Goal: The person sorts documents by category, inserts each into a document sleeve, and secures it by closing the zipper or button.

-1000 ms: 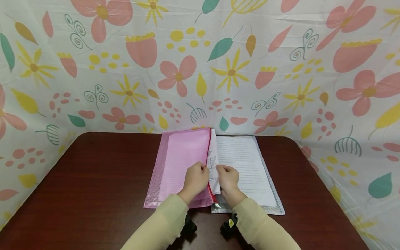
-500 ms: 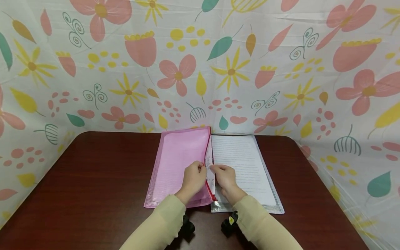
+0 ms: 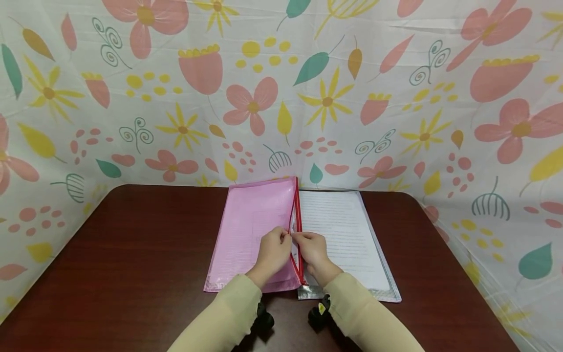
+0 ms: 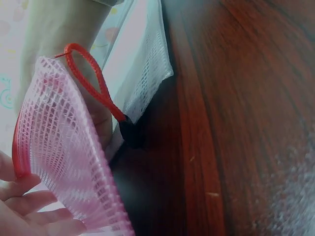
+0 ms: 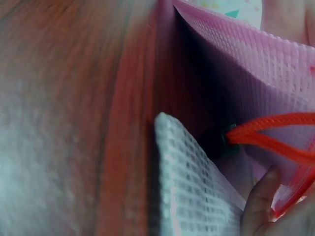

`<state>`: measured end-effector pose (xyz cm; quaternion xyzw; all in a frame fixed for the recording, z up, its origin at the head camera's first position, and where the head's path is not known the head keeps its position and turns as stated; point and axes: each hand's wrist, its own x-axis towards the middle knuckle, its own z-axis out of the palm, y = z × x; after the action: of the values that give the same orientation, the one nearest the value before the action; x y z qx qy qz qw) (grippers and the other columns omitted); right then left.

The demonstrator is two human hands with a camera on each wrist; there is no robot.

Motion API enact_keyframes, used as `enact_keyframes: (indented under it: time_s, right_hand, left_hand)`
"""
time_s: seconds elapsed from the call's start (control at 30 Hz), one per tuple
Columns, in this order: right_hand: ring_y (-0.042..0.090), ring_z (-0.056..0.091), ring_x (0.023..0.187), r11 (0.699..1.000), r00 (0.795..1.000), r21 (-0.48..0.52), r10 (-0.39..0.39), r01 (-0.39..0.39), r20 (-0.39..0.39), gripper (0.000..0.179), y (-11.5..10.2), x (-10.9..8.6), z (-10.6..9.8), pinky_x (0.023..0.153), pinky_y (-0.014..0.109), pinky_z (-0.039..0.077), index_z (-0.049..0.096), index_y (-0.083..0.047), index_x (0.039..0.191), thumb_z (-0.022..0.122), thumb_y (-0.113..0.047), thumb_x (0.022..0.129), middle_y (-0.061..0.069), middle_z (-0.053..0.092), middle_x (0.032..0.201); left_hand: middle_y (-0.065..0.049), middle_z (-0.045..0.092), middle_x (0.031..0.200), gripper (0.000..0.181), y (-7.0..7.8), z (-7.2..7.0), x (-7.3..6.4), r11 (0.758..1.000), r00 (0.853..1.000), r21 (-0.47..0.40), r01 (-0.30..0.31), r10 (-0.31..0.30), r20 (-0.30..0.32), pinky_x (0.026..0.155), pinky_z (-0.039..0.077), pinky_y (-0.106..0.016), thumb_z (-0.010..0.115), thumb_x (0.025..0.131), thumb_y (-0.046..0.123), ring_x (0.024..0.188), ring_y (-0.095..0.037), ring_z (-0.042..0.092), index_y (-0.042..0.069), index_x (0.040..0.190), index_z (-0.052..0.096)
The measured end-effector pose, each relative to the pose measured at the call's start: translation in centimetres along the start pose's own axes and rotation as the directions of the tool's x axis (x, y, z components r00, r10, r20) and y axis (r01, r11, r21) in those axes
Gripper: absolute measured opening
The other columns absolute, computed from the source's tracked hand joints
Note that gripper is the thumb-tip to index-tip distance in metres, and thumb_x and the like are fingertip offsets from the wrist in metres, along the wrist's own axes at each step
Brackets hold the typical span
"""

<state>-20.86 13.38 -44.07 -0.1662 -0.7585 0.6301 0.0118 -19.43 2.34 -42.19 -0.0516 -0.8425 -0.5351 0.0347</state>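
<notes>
A pink mesh zip pouch [image 3: 250, 215] with red zip edges lies in the middle of the table, its right side gaping. My left hand [image 3: 273, 249] pinches the near-side lip of that opening; in the left wrist view its fingers [image 4: 29, 199] sit against the red edge. Printed white paper [image 3: 294, 253] shows as a thin strip inside the gap. The paper's edge seems to be between the fingertips of my right hand [image 3: 313, 250], which reach into the opening, though the grip is partly hidden. A red cord loop [image 4: 96, 88] hangs at the pouch's corner.
Beneath my right hand lies a white mesh pouch [image 3: 347, 234] with lined paper in it, partly under the pink one. The dark wooden table [image 3: 145, 254] stretches to both sides. A flower-print cloth [image 3: 281, 98] hangs behind the table's far edge.
The paper has slid left into the pink pouch, from a wide strip to a narrow one. My right hand has moved left with it, close to the left hand, which has barely shifted.
</notes>
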Motion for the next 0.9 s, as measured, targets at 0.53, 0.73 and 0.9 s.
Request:
enact_keyframes:
  time_s: [0.53,0.73,0.9]
  right_hand:
    - [0.011,0.056,0.05,0.989,0.769,-0.077,0.144,-0.123,0.623,0.053,-0.4,-4.7,-3.7,0.048,0.028,0.049,0.039,-0.002,0.126,0.05,-0.043,0.094,0.006,0.063,0.073]
    - [0.003,0.03,0.038,0.949,0.723,-0.286,0.105,0.132,0.683,0.037,-0.5,-4.7,-5.6,0.036,0.018,0.028,0.057,-0.002,0.071,0.057,-0.032,0.092,-0.004,0.055,0.053]
    - [0.002,0.027,0.036,0.902,0.703,-0.372,0.117,0.221,0.702,0.037,-0.4,-4.2,-6.7,0.035,0.017,0.025,0.061,-0.001,0.066,0.061,-0.03,0.09,-0.004,0.052,0.05]
  left_hand:
    - [-0.003,0.05,0.068,0.02,-0.8,-0.8,0.9,0.999,0.998,0.015,0.044,-0.044,0.037,0.05,0.038,-0.025,0.043,0.094,0.015,0.058,-0.013,0.044,0.004,0.089,0.059]
    - [-0.016,0.065,0.105,0.033,-1.4,-1.1,0.9,0.987,0.973,0.158,0.032,-0.067,0.221,0.077,0.052,-0.041,0.049,0.095,0.025,0.091,-0.028,0.063,0.0,0.116,0.056]
    - [-0.017,0.061,0.115,0.055,-2.2,-1.9,0.9,0.944,0.898,0.302,-0.131,-0.016,0.439,0.094,0.046,-0.044,0.066,0.084,0.033,0.109,-0.031,0.058,-0.001,0.125,0.052]
